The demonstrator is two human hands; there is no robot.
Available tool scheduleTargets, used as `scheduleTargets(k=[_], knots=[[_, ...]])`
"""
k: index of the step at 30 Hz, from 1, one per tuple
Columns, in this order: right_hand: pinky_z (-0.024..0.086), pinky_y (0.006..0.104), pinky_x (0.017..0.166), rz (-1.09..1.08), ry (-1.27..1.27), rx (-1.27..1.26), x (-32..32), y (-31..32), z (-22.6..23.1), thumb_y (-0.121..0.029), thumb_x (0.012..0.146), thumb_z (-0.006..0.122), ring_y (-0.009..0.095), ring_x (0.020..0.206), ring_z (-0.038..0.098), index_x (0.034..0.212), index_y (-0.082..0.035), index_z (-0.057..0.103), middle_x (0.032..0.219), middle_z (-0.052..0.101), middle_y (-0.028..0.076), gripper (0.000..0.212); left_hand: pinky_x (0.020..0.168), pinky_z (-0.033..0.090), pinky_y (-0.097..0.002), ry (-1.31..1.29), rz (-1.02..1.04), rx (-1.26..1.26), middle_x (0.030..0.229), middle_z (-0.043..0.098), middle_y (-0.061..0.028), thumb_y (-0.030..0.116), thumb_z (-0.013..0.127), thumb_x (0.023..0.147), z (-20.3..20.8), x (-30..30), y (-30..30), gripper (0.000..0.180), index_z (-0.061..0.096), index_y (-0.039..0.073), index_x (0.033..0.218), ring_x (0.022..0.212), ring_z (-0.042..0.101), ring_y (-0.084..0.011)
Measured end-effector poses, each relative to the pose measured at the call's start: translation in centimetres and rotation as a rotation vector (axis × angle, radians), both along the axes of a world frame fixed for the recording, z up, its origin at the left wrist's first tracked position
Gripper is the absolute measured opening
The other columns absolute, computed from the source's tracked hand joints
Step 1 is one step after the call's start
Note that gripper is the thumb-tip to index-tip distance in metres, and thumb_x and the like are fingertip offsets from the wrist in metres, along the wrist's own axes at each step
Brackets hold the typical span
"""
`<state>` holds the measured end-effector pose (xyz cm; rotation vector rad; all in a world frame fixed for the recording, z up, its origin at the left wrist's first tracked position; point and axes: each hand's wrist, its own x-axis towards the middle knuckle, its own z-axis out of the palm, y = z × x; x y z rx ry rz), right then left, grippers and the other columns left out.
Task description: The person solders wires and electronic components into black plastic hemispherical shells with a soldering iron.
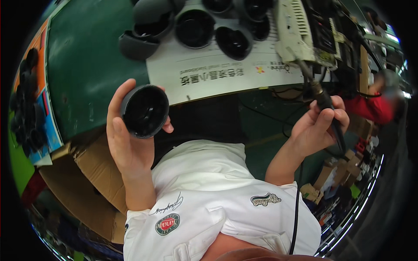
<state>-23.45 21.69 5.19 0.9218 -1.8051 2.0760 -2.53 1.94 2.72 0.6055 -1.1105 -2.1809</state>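
My left hand (126,150) is wrapped round a round black plastic cup-shaped shell (146,114), holding it over the table's front edge with its hollow side up. What lies deep inside the shell is too dark to make out. In my right hand (311,132) is a soldering iron (323,99), gripped by its dark handle between thumb and fingers. Its metal end points up and left, close to an off-white vented box (295,32). Several similar black shells (194,28) lie in a cluster at the far side of the table.
A white printed sheet (235,80) covers part of the green tabletop (93,74). More black parts (30,104) sit on a coloured board at the left. Below them is an opened cardboard box (98,167). Cables run beneath the table, and a person in red (375,106) is at the right.
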Motion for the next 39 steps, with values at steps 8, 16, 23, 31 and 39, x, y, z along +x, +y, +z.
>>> scheduleTargets(k=[8, 16, 23, 31, 39], knots=[[0.053, 0.0271, 0.076, -0.343, 0.467, 0.323, -2.8, 2.6, 1.5, 0.0, 0.073, 0.074, 0.02, 0.084, 0.06, 0.089, -0.004, 0.054, 0.097, 0.059, 0.014, 0.026, 0.06, 0.048, -0.0306, -0.036, -0.071, 0.031, 0.117, 0.047, -0.0285, 0.033, 0.029, 0.096, -0.4, -1.0, 0.4, 0.051, 0.028, 0.0, 0.135, 0.075, 0.054, -0.0218], [0.053, 0.0275, 0.074, -0.327, 0.614, 0.493, -2.7, 3.5, 1.7, -0.002, 0.068, 0.078, 0.02, 0.083, 0.063, 0.082, -0.006, 0.055, 0.092, 0.061, 0.011, 0.026, 0.062, 0.048, -0.0309, -0.031, -0.066, 0.048, 0.118, 0.046, -0.0287, 0.033, 0.03, 0.095, -0.5, -1.0, 0.2, 0.052, 0.028, 0.0, 0.135, 0.076, 0.054, -0.0219], [0.051, 0.0279, 0.07, -0.135, 0.331, 0.182, -2.5, 3.9, 1.1, -0.009, 0.075, 0.074, 0.019, 0.078, 0.057, 0.089, -0.007, 0.051, 0.096, 0.058, 0.013, 0.027, 0.062, 0.048, -0.032, -0.016, -0.003, 0.067, 0.12, 0.044, -0.0288, 0.034, 0.033, 0.094, 0.0, 0.1, 0.4, 0.053, 0.027, 0.001, 0.136, 0.077, 0.054, -0.0235], [0.046, 0.0213, 0.071, 0.407, -0.469, -0.082, 2.5, 0.2, -0.6, -0.017, 0.081, 0.07, 0.014, 0.084, 0.051, 0.101, -0.007, 0.047, 0.1, 0.046, 0.009, 0.032, 0.069, 0.054, -0.0372, 0.083, -0.129, 0.261, 0.12, 0.046, -0.0322, 0.032, 0.036, 0.095, -1.1, -0.5, 0.1, 0.053, 0.024, 0.003, 0.137, 0.083, 0.061, -0.0318], [0.05, 0.0197, 0.056, 0.438, -0.592, -0.017, 5.1, -4.4, -1.5, -0.019, 0.074, 0.077, 0.013, 0.068, 0.055, 0.092, -0.005, 0.048, 0.097, 0.051, 0.012, 0.037, 0.059, 0.053, -0.0328, 0.051, -0.13, 0.26, 0.118, 0.048, -0.0312, 0.035, 0.034, 0.095, -1.3, 0.1, -0.1, 0.053, 0.027, 0.002, 0.135, 0.076, 0.061, -0.0254]])
